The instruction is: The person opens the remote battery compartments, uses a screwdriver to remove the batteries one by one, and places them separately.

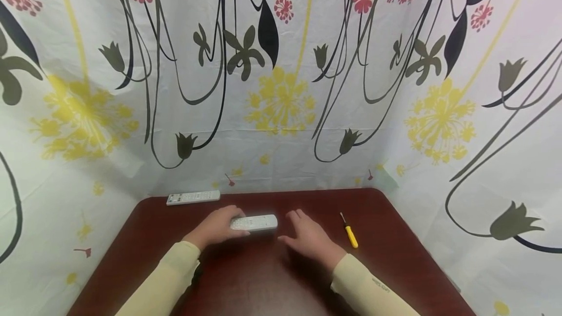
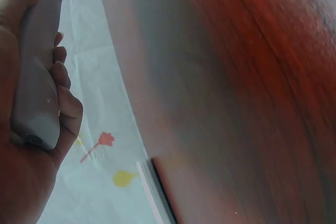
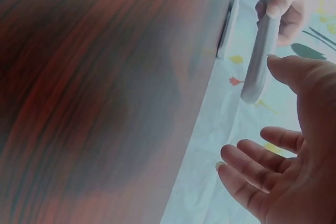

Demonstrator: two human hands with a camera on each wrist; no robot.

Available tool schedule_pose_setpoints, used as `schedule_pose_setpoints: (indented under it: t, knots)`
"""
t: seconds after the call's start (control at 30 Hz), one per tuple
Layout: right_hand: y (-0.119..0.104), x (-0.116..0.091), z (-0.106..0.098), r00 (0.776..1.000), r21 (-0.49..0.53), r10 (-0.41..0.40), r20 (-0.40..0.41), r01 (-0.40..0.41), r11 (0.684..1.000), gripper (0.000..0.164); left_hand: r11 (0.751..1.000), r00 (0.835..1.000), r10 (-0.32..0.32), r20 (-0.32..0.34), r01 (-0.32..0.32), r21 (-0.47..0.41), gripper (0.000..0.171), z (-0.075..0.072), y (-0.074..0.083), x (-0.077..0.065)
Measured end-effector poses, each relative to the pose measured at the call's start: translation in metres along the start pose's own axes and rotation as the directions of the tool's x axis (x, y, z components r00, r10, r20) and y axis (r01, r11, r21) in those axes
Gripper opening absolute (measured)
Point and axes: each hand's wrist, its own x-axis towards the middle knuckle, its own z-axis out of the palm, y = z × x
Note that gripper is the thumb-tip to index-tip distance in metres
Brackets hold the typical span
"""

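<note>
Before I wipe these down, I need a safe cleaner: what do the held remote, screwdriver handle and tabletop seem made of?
Held remote: probably hard matte plastic, given its smooth moulded shell.
Screwdriver handle: likely plastic, evenly yellow; finish unclear.
Tabletop: wood or printed laminate, judging by dark red grain; soft sheen.

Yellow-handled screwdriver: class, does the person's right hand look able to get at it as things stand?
Probably yes. The right hand is empty, and the yellow-handled screwdriver lies just to its right on the table, with nothing visible between them.
</note>
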Motion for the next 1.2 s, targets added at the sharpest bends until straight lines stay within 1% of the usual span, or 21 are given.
schedule_pose_setpoints:
  t: [0.17, 0.3, 0.4, 0.53, 0.73, 0.97, 1.2]
  knots:
    - [-0.002, 0.004, 0.001, 1.000, 0.021, -0.004, -0.005, 0.004, 1.000, 0.069, 1.000, 1.000, 0.028, 0.000, -0.028, 0.001, 0.043, 0.003, 0.006, 0.002]
    - [-0.005, 0.008, 0.001, 0.998, 0.019, -0.050, -0.029, 0.051, 0.999, 0.068, 0.998, 0.998, 0.059, 0.005, -0.059, -0.012, 0.044, 0.005, 0.015, 0.004]
    - [-0.008, 0.011, 0.001, 0.994, 0.013, -0.091, -0.052, 0.092, 0.996, 0.067, 0.995, 0.995, 0.095, 0.001, -0.095, -0.018, 0.043, 0.007, 0.021, 0.006]
    - [-0.012, 0.013, 0.001, 0.990, 0.002, -0.123, -0.068, 0.124, 0.992, 0.067, 0.990, 0.991, 0.137, -0.002, -0.137, -0.018, 0.039, 0.010, 0.026, 0.007]
    - [-0.016, 0.014, 0.000, 0.986, 0.016, -0.159, -0.052, 0.160, 0.987, 0.068, 0.987, 0.987, 0.158, 0.001, -0.158, -0.012, 0.038, 0.011, 0.034, 0.008]
    - [-0.016, 0.018, 0.001, 0.973, 0.037, -0.226, -0.050, 0.228, 0.973, 0.060, 0.982, 0.982, 0.190, -0.010, -0.190, 0.000, 0.036, 0.011, 0.044, 0.010]
    - [-0.017, 0.020, 0.003, 0.965, 0.025, -0.260, -0.040, 0.261, 0.965, 0.050, 0.981, 0.981, 0.193, -0.008, -0.193, -0.007, 0.038, 0.014, 0.046, 0.009]
